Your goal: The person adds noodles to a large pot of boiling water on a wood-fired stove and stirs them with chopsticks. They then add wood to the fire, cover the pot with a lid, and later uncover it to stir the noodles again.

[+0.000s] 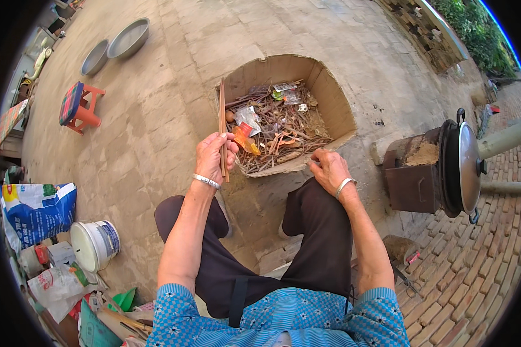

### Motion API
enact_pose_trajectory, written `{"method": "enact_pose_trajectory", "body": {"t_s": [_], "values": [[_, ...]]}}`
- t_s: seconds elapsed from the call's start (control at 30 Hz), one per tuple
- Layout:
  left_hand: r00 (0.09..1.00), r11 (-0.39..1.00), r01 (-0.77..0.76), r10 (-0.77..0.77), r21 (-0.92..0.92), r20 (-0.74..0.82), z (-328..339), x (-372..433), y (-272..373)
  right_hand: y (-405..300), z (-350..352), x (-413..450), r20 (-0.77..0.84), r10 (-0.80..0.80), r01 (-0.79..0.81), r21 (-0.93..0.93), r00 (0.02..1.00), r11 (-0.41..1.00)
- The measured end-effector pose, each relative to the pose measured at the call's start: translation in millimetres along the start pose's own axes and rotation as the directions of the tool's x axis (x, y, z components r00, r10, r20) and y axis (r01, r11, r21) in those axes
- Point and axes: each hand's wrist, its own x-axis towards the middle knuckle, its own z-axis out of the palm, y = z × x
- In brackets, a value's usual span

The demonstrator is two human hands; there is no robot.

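Note:
My left hand (pixel 216 155) grips a pair of long wooden chopsticks (pixel 222 117), held upright in the view along the left side of a cardboard box (pixel 341 104). My right hand (pixel 330 170) is above my right knee, fingers bent, close to the near right rim of the box. Whether it pinches that rim is unclear. Inside the box lie many dry twigs (pixel 282 139) with scraps of litter. Among them are an orange plastic wrapper (pixel 244 143), a crumpled clear plastic wrapper (pixel 248 119) and a green-and-clear packet (pixel 285 92).
At the right stands a metal stove (pixel 410 184) with a lidded pan (pixel 468 167) and a pipe (pixel 506 136). A plaid-topped stool (pixel 82 106) and two metal basins (pixel 129 38) (pixel 95 57) are far left. Nearer left are a white bucket (pixel 93 246) and a blue sack (pixel 39 214).

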Motion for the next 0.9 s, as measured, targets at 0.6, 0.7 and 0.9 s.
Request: {"method": "enact_pose_trajectory", "body": {"t_s": [0.6,0.7,0.9], "values": [[0.999,0.993,-0.037,0.033,-0.113,-0.038,-8.2,-3.5,18.3,-3.0,0.1,4.2,0.081,0.058,-0.060,0.017,0.995,0.998],[0.999,0.994,-0.036,0.033,-0.100,-0.032,-9.0,-1.8,15.2,-1.9,0.5,3.6,0.075,0.072,-0.073,0.012,0.995,0.997],[0.999,0.997,-0.032,0.031,-0.071,-0.016,-11.8,-2.5,14.9,-6.9,-1.0,2.9,0.054,0.057,-0.057,0.012,0.997,0.998]]}}
